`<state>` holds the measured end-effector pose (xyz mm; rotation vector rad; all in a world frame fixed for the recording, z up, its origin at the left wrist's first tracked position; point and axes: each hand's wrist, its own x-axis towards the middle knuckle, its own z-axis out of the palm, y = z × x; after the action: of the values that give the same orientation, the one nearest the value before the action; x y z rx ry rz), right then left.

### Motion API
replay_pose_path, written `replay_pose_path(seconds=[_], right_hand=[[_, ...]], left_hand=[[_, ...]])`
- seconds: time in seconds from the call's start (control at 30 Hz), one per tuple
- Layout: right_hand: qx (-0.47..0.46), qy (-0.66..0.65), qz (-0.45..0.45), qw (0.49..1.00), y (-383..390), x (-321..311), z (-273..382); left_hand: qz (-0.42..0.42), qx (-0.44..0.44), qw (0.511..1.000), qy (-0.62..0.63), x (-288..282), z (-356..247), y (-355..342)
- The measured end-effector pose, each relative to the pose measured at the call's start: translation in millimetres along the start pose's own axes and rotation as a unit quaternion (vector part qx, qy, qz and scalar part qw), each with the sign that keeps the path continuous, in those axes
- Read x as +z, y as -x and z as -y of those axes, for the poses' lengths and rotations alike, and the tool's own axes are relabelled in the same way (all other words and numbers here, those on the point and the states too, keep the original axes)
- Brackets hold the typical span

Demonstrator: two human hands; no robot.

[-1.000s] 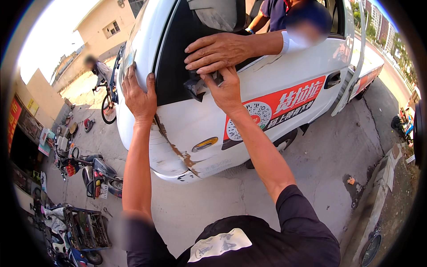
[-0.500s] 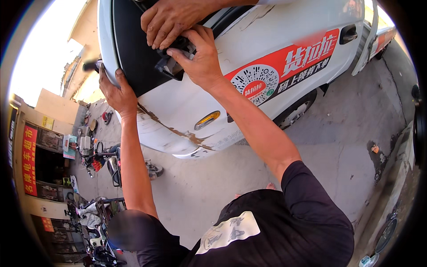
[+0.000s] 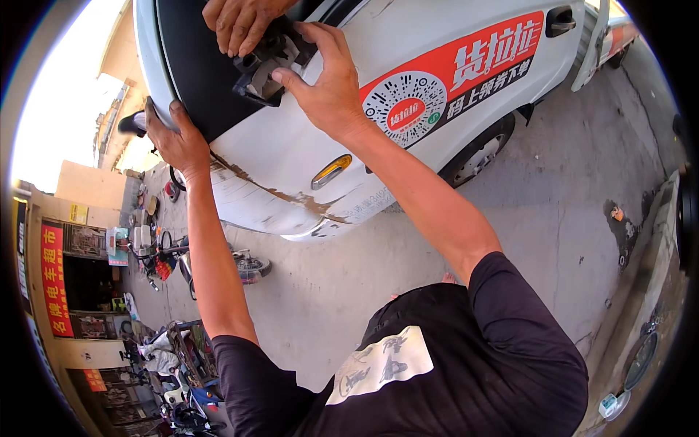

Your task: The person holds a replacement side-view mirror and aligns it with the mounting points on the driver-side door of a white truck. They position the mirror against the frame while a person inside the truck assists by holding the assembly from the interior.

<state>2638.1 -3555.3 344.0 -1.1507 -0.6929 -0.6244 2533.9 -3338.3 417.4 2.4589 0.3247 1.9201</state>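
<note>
My left hand [image 3: 180,142] rests against the front corner of a white van [image 3: 269,153], fingers stretched out and apart, beside the lower edge of its black front panel [image 3: 193,58]. My right hand [image 3: 329,87] grips a black plastic part [image 3: 271,69] with greyish pieces in it, thumb on the near side. What this part is exactly, I cannot tell. A co-worker's hand [image 3: 240,22] comes in from the top and touches the same part from the other side. Below it, the van's white body is scratched, with brown damage along the seam.
An orange side lamp [image 3: 331,172] and a red sticker [image 3: 466,62] mark the van's side, above its front wheel [image 3: 478,156]. Parked bikes [image 3: 175,364] crowd the left, before shop fronts. A low concrete kerb [image 3: 641,291] runs along the right.
The black part shows more fully between my right hand and the co-worker's hand. The van and all hands sit slightly higher and further left in view. My left hand keeps its place on the corner.
</note>
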Motion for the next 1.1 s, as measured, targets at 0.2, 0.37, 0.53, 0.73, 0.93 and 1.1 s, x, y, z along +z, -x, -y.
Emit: replay_pose_path(seconds=[0.2,0.37,0.53,0.73,0.93,1.1], right_hand=[[0.043,-0.014,0.022,0.999,36,-2,0],[0.018,0.007,-0.010,1.000,3,12,5],[0.034,-0.017,-0.059,0.997,-12,35,0],[-0.021,-0.061,-0.143,0.988,-9,45,-7],[-0.011,-0.075,-0.106,0.991,-13,34,-10],[0.000,0.018,-0.052,0.998,20,35,1]], left_hand=[[0.012,0.005,1.000,0.000,0,-1,-1],[0.017,-0.015,1.000,-0.007,-4,0,-1],[0.025,-0.018,1.000,0.004,-5,-8,0],[0.025,-0.001,1.000,-0.006,-4,-3,-1],[0.018,0.007,1.000,-0.016,1,-4,-3],[-0.001,0.004,1.000,0.004,1,-1,4]])
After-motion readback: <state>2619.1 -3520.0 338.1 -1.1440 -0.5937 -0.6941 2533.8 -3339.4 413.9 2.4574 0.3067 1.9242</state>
